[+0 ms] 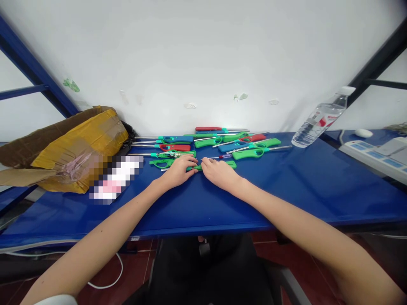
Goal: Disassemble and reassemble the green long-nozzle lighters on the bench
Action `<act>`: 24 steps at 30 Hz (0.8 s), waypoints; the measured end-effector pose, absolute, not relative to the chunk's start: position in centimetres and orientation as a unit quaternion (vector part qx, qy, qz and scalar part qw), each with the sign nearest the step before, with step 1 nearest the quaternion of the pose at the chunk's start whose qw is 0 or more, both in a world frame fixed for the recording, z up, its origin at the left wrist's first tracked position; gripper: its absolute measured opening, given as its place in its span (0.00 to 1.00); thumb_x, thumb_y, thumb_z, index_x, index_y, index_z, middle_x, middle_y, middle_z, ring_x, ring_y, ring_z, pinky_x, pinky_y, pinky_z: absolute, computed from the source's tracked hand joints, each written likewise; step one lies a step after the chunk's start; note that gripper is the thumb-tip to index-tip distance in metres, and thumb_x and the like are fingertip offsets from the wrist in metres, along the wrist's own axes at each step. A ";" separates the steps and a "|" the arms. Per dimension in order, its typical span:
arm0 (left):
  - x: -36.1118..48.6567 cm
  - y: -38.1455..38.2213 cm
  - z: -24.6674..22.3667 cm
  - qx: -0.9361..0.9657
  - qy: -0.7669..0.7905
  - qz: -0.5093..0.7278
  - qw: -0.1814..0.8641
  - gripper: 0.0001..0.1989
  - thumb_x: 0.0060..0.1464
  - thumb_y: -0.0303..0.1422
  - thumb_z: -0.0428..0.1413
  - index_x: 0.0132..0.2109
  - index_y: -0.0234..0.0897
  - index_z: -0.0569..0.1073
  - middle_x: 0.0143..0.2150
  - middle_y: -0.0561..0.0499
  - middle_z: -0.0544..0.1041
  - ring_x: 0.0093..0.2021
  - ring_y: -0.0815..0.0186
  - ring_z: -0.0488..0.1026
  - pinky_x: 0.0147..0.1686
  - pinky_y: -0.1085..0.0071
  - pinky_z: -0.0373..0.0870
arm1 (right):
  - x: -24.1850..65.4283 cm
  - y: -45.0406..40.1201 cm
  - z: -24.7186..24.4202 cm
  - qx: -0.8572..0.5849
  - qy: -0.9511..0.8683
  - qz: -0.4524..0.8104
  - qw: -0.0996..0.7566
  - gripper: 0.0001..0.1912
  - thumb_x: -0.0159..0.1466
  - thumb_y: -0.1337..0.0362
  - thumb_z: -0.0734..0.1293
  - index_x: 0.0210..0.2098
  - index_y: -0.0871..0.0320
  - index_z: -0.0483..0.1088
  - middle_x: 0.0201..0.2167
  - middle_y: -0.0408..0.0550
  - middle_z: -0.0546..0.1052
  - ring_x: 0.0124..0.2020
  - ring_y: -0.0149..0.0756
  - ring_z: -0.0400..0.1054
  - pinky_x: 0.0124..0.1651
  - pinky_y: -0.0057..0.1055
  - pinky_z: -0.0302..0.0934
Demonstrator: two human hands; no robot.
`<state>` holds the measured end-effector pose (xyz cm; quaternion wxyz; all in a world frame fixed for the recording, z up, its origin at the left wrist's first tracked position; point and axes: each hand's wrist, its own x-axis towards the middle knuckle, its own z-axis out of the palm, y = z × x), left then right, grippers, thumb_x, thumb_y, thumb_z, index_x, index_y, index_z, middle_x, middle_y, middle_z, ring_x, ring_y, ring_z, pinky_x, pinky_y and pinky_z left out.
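Note:
A green long-nosed lighter [233,164] lies low over the blue table under both hands. Its metal tube sticks out past my left hand [182,170], whose fingers and thumb are closed on the tube side near the middle. My right hand [219,173] is curled around the green handle, fingertips close to the left hand's; its palm hides part of the lighter. Just beyond the right knuckles is a screwdriver [226,156] with a purplish handle and thin shaft; whether the hand touches it is unclear. An open green lighter shell [161,163] lies beside the left hand.
Several red, blue and green lighters [251,153] lie along the wall. A taped cardboard box [85,152] stands left, a blurred packet [117,180] before it. A water bottle [321,120] and a white power strip [375,156] are right. The blue table's [203,212] front edge is near.

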<state>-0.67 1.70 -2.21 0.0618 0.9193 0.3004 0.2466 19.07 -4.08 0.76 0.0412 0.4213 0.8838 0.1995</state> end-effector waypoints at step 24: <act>-0.4 1.3 -1.6 0.916 0.305 0.251 0.075 0.08 0.60 0.32 0.55 0.40 0.36 0.78 0.46 0.43 0.77 0.50 0.56 0.74 0.52 0.58 0.72 | 19.3 -4.0 0.5 0.467 0.866 0.180 0.022 0.17 0.70 0.74 0.49 0.49 0.66 0.66 0.48 0.61 0.70 0.40 0.41 0.73 0.28 0.30 0.59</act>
